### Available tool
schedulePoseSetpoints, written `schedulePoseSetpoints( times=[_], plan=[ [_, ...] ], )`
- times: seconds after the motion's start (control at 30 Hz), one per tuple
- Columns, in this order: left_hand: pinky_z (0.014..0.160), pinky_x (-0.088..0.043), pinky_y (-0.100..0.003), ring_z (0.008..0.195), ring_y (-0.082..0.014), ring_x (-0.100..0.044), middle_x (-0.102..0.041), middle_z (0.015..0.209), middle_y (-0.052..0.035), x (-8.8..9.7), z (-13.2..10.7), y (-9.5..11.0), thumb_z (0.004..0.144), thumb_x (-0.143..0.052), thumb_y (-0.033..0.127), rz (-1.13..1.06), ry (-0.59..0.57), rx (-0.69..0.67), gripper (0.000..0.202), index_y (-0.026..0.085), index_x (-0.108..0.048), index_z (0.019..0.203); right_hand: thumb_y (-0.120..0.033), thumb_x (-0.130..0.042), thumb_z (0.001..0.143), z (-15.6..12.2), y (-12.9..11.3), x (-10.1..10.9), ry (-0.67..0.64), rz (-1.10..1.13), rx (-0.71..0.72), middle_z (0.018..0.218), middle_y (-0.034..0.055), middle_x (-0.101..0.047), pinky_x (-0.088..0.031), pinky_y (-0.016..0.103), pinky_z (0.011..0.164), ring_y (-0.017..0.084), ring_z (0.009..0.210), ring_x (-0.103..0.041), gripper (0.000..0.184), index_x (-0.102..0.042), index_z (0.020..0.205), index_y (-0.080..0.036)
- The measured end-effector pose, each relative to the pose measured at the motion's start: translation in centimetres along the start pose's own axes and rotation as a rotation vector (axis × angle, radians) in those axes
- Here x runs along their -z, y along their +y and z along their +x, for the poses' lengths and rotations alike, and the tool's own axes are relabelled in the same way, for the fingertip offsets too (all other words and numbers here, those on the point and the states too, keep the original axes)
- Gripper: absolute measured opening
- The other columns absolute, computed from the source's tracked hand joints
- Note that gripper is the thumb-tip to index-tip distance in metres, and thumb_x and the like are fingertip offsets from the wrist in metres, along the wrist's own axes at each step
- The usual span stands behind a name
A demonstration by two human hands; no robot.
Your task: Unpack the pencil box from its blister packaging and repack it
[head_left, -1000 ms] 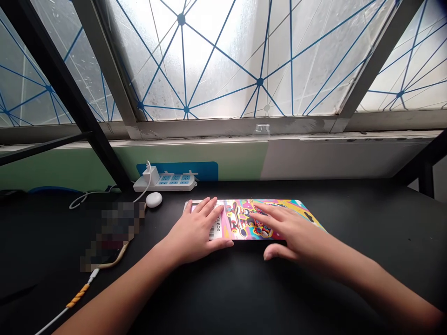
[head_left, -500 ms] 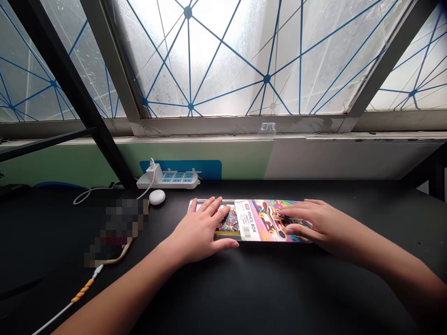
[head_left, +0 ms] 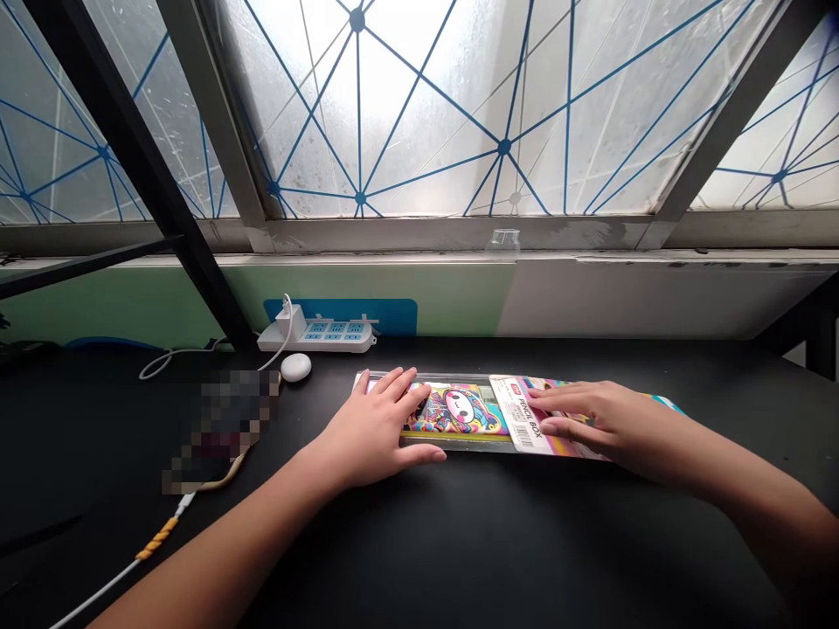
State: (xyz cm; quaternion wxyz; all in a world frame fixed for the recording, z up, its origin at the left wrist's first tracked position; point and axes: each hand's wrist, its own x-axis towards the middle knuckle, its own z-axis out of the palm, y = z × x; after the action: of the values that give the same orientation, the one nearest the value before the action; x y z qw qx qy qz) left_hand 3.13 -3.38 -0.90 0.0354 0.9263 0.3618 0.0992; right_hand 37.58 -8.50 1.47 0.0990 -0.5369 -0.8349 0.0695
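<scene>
While both palms lie flat on the black desk [head_left: 459, 542], a colourful cartoon-printed pencil box in a clear plastic sleeve [head_left: 459, 409] sits lengthwise between them, near the desk's far edge under the window. The left hand [head_left: 377, 428] rests open on the box's left end, fingers spread over the top and thumb stretched along its near side. The right hand [head_left: 593, 419] lies flat with fingers close together on a pink and white printed card sleeve labelled "PENCIL BOX" [head_left: 530, 424], which covers the right part of the box and juts out past it to the right. To the left, just beside the box, lies a small white oval case [head_left: 296, 367]; behind that, a white power strip with blue sockets [head_left: 321, 335] stands against the green wall panel, a white charger plugged into it. A white cable with a yellow-orange wrap [head_left: 154, 540] trails across the desk's left side.
</scene>
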Motion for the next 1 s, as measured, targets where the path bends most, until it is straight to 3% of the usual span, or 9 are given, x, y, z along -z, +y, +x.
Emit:
schedulePoseSetpoints(
  times=[0.1,0.2,0.3,0.37,0.47,0.63,0.8,0.93,1.0],
  plan=[
    [0.115,-0.026,-0.066,0.149,-0.0379,-0.034,-0.037,0.161,-0.0154,-0.1,0.0,-0.1,0.088,-0.046,0.080,0.001,0.004,-0.003,0.082,0.027,-0.043,0.151,-0.065,-0.055,0.092,0.2,-0.6,-0.8,0.031,-0.052,-0.032,0.145,0.0079,-0.060,-0.054,0.054,0.100,0.038,0.128,-0.059,0.059,-0.062,0.139,-0.031],
    [0.117,-0.024,-0.064,0.148,-0.0367,-0.035,-0.038,0.161,-0.0148,0.1,0.2,-1.0,0.087,-0.049,0.080,-0.019,0.001,-0.005,0.081,0.027,-0.045,0.149,-0.074,-0.063,0.081,0.9,-2.3,-2.9,-0.028,-0.067,0.020,0.165,0.0121,-0.029,-0.037,0.060,0.115,0.040,0.149,-0.029,0.094,-0.035,0.158,-0.027],
    [0.119,-0.020,-0.063,0.149,-0.0328,-0.035,-0.041,0.160,-0.0123,1.0,0.4,-2.6,0.091,-0.046,0.077,-0.092,-0.048,0.031,0.071,0.029,-0.050,0.143,-0.063,-0.064,0.087,1.4,-3.0,-4.4,-0.069,-0.055,0.053,0.168,0.0108,-0.016,-0.029,0.060,0.120,0.038,0.152,-0.015,0.094,-0.020,0.162,-0.028],
    [0.119,-0.019,-0.064,0.149,-0.0308,-0.034,-0.043,0.159,-0.0115,1.6,0.5,-3.7,0.095,-0.041,0.074,-0.148,-0.087,0.071,0.062,0.030,-0.054,0.137,-0.039,-0.056,0.096,1.5,-2.6,-4.7,-0.071,-0.053,0.065,0.169,0.0072,-0.016,-0.030,0.058,0.120,0.033,0.153,-0.016,0.078,-0.016,0.163,-0.030],
    [0.118,-0.021,-0.064,0.146,-0.0317,-0.038,-0.046,0.156,-0.0132,2.1,0.3,-4.8,0.095,-0.043,0.073,-0.176,-0.091,0.119,0.060,0.028,-0.057,0.131,-0.010,-0.044,0.090,1.3,-0.9,-4.4,-0.039,-0.077,0.064,0.168,0.0041,-0.021,-0.032,0.054,0.120,0.028,0.152,-0.023,0.079,-0.019,0.162,-0.031],
    [0.118,-0.021,-0.066,0.145,-0.0321,-0.040,-0.047,0.155,-0.0135,1.5,0.3,-4.9,0.095,-0.045,0.071,-0.157,-0.054,0.152,0.059,0.026,-0.057,0.131,-0.002,-0.040,0.082,0.7,-0.1,-2.8,0.158,-0.140,-0.038,0.157,0.0030,-0.046,-0.046,0.047,0.113,0.024,0.139,-0.050,0.080,-0.035,0.157,-0.029],
    [0.118,-0.017,-0.068,0.152,-0.0346,-0.027,-0.036,0.163,-0.0134,1.2,0.7,-3.7,0.099,-0.039,0.066,-0.132,-0.042,0.183,0.060,0.026,-0.052,0.142,-0.006,-0.045,0.085,-0.3,-6.5,-1.4,0.540,-0.342,0.094,0.131,0.0104,-0.070,-0.060,0.046,0.092,0.029,0.111,-0.070,0.056,-0.060,0.138,-0.018],
    [0.118,-0.016,-0.069,0.154,-0.0348,-0.022,-0.031,0.164,-0.0136,1.0,0.9,-2.8,0.104,-0.038,0.052,-0.129,-0.049,0.155,0.052,0.024,-0.049,0.147,-0.001,-0.040,0.087,-1.3,-14.3,-4.0,0.499,-0.378,0.402,0.114,0.0104,-0.077,-0.059,0.044,0.092,0.027,0.100,-0.074,0.045,-0.071,0.119,-0.013],
    [0.118,-0.018,-0.069,0.153,-0.0352,-0.023,-0.033,0.164,-0.0141,0.7,0.8,-2.4,0.104,-0.040,0.048,-0.121,-0.015,0.148,0.050,0.023,-0.050,0.146,-0.009,-0.044,0.091,-1.3,-17.1,-6.3,0.429,-0.341,0.495,0.115,0.0120,-0.077,-0.059,0.045,0.088,0.030,0.098,-0.074,0.038,-0.072,0.116,-0.012]
  ],
)
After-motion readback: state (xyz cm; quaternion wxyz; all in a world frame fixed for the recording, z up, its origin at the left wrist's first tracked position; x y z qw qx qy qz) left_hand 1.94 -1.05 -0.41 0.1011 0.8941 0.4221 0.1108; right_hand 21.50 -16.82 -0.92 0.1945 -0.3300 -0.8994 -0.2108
